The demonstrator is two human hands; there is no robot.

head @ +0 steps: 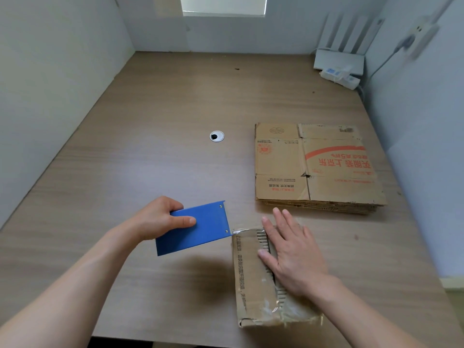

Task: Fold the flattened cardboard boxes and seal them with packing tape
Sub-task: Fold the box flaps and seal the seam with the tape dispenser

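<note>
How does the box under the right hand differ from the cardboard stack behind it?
The box is folded into shape; the stack lies flat. The box carries shiny tape at its ends; the stack's flaps are unsealed. The right hand presses on the box; nothing touches the stack. Both are worn brown cardboard with print.

Softly and evenly lit by daylight from a washed-out window [223,5] at the far wall, with only a faint, diffuse shadow on the table [155,126] near its front edge, slight glare on the packing tape [273,308], bowed wide-angle edges and a blurred wall socket [424,33] top right.
</note>
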